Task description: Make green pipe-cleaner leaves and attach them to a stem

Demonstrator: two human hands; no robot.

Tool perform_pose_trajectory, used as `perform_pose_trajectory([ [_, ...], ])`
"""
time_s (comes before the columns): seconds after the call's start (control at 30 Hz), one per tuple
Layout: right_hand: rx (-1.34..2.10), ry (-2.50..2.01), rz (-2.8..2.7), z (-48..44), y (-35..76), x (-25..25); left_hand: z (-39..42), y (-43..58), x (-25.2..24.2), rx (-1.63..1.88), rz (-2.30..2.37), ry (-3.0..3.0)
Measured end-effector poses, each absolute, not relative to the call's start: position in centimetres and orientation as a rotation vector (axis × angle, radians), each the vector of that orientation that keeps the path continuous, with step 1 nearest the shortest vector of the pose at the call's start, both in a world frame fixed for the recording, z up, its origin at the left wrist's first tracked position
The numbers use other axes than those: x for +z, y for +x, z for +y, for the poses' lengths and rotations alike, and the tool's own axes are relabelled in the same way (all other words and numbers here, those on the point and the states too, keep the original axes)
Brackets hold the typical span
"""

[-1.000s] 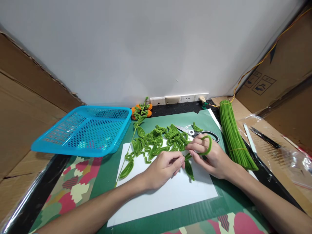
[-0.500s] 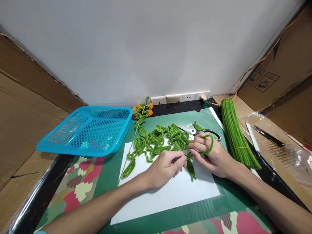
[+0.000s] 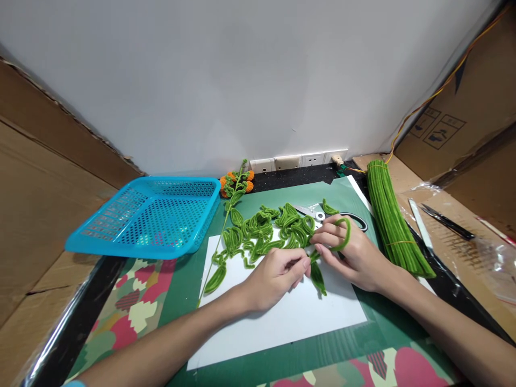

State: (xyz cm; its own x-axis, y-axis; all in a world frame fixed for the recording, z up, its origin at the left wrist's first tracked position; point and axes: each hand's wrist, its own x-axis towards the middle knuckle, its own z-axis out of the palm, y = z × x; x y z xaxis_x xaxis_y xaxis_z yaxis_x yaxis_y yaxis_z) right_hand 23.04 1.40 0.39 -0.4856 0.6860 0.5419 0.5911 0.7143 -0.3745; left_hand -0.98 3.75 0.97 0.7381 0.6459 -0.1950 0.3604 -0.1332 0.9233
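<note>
Both hands meet over a white sheet of paper. My left hand is closed in a pinch on a green pipe cleaner piece, whose leaf-shaped end hangs down between the hands. With thumb and fingers, my right hand grips the green pipe cleaner, which curls in a loop over its fingers. Exactly where the fingers pinch is partly hidden. Just beyond lies a pile of green pipe cleaner leaves. A long leafy stem rests left of the pile.
Behind my right hand lie black-handled scissors. A bundle of green pipe cleaners is at right, beside a white-handled knife and black tweezers. A blue plastic basket stands left, near orange flowers. Cardboard flanks both sides.
The pipe cleaner loop over my right hand has shifted slightly and looks narrower. Both hands keep nearly the same place and grip; the whole view has moved slightly.
</note>
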Motion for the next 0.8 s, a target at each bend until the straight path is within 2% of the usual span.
perform_pose_trajectory([
  [0.8, 0.187, -0.982, -2.264, 1.26, 23.02, 0.59, 3.74, -1.01, 1.01, 0.284, 0.798, 1.761],
])
